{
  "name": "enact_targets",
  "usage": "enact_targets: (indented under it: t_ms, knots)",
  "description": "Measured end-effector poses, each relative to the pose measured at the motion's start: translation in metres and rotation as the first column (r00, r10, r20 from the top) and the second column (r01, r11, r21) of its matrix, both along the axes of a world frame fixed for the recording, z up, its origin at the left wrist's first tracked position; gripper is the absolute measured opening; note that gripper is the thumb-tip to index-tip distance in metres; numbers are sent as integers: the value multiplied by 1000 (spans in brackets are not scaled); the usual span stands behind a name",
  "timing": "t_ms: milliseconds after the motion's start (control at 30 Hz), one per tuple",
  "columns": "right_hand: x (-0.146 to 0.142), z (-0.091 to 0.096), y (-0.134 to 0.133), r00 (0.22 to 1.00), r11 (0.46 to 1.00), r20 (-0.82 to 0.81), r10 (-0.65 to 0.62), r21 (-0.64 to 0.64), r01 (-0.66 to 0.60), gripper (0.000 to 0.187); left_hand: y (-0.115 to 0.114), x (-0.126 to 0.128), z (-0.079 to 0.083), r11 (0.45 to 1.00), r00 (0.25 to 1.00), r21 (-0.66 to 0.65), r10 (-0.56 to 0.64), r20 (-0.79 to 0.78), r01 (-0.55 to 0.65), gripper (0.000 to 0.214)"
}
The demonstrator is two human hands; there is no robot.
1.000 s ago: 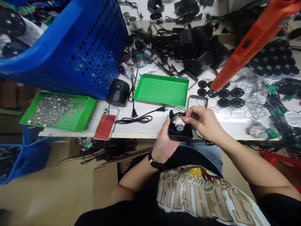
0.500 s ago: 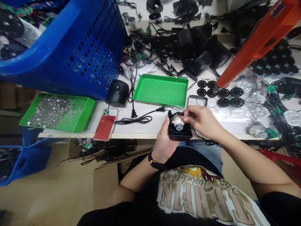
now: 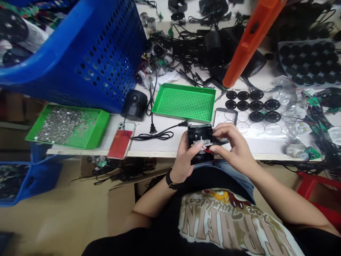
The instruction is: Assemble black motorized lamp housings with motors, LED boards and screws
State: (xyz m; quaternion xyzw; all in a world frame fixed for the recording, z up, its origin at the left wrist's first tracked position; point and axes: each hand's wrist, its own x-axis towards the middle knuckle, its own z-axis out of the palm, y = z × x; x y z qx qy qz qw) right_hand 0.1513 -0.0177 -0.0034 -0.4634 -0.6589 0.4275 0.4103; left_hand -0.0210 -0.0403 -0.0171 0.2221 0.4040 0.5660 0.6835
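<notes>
1. The left hand (image 3: 182, 160) is wrapped around a black box (image 3: 192, 132), with its thumb on the pale part (image 3: 206, 143) inside
2. The right hand (image 3: 237, 145) is at the other side of the box, finger and thumb spread, the thumb by the red wires (image 3: 209, 151); I cannot tell if it grips anything
3. The box is between both hands, at the near edge of the desk (image 3: 165, 146)
4. A green tray (image 3: 183, 103) is just behind

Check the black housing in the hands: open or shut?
Open. The inside of the black housing shows, with red wires and a pale part exposed.
</notes>
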Motion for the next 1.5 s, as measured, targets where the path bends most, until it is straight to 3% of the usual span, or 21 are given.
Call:
enact_targets:
  t_ms: [100, 233, 367, 667, 800, 900, 1000, 1300, 1500]
  knots:
    - [-1, -12, -11, 974, 977, -225, -11, -211, -38, 59, -8, 2, -6, 995, 993, 88, 62, -102, -53, 45]
    - [0, -11, -19, 956, 933, -263, 128, -295, -206, 54, -14, 3, -5, 979, 967, 198, 96, -237, -49, 56]
    - [3, -3, -20, 973, 939, -198, 121, -294, -177, 49, -17, 4, -1, 974, 971, 226, 80, -226, -27, 73]
    - [4, -1, -17, 966, 897, -253, 55, -411, -159, 45, -19, 9, 2, 990, 984, 122, 89, -156, -70, 78]
    - [6, -2, -9, 967, 872, -247, 66, -457, -176, 43, -13, 12, 6, 995, 986, 65, 79, -149, -70, 59]
    - [7, -1, 3, 976, 850, -197, 92, -495, -180, 44, -3, 14, 12, 995, 999, -93, 36, 6, -35, 39]
    - [7, 2, 15, 982, 838, -143, 120, -516, -177, 53, 8, 14, 18, 978, 982, -202, -10, 190, 49, 36]
    - [3, 7, 26, 987, 815, -119, 112, -557, -160, 67, 17, 13, 22, 969, 964, -216, -62, 260, 121, 42]
    - [0, 3, 32, 985, 763, -139, 106, -623, -170, 74, 20, 11, 24, 964, 965, -220, -92, 246, 148, 53]
